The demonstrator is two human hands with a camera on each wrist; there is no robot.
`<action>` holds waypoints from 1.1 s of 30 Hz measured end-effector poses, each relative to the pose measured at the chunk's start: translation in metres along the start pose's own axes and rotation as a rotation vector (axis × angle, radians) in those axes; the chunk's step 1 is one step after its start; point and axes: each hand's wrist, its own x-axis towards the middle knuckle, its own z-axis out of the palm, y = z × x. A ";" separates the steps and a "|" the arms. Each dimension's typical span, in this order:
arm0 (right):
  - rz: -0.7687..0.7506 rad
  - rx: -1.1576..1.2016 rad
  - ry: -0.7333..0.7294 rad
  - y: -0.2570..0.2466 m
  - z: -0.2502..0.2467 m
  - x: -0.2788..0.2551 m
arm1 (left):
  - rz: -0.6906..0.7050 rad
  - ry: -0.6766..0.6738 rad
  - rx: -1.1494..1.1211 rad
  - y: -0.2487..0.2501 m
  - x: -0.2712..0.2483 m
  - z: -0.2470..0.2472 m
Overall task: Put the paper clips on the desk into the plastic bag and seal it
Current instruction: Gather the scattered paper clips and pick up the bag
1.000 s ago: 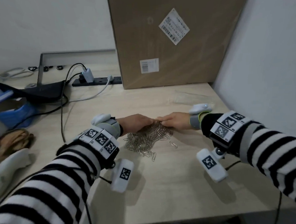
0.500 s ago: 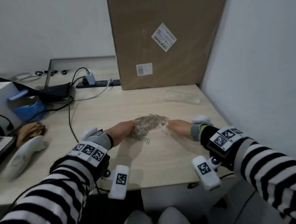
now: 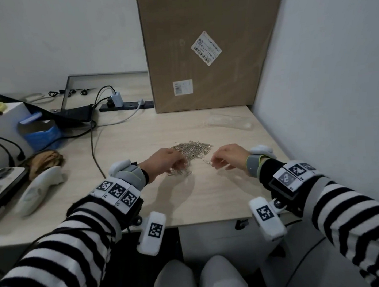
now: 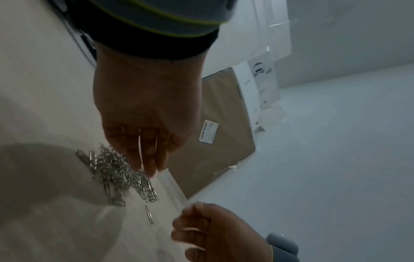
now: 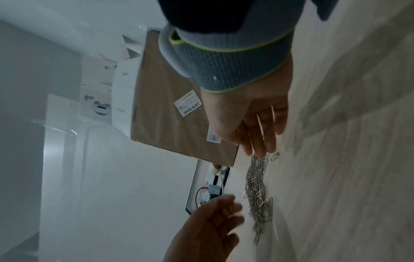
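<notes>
While your two hands sit low over the pale desk (image 3: pixel 187 200), the paper clips (image 3: pixel 193 148) lie in a loose silver heap between them, slightly toward the far side. Your left hand (image 3: pixel 163 163) is at the heap's near-left edge; its fingers (image 4: pixel 145 156) point down, loosely together, tips at or just over the clips, nothing pinched that I can make out. Your right hand (image 3: pixel 227 156) is at the heap's right side, fingers (image 5: pixel 262 140) hanging relaxed and slightly curled, tips just above the end of the pile; no clip gripped as far as the blur allows. One stray clip (image 3: pixel 206 162) lies apart from the heap, just left of your right fingertips. The clear plastic bag (image 3: pixel 229 122) lies flat on the desk, far right, near the wall and well apart from the clips; whether its mouth is open I cannot tell. A big cardboard box (image 3: pixel 207 48) stands upright at the far edge behind it. Far left: power strip (image 3: pixel 126 105) with cables; near left: a phone (image 3: pixel 4 183).
</notes>
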 end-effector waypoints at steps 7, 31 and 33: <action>0.104 -0.056 -0.222 0.013 0.008 0.013 | -0.181 -0.332 0.249 -0.008 0.003 0.011; 0.019 -0.062 -0.455 -0.007 0.016 0.043 | -0.176 -0.209 0.210 -0.019 0.037 -0.047; 0.028 -0.103 -0.473 -0.007 0.026 0.046 | -0.230 -0.293 0.206 -0.022 0.037 -0.042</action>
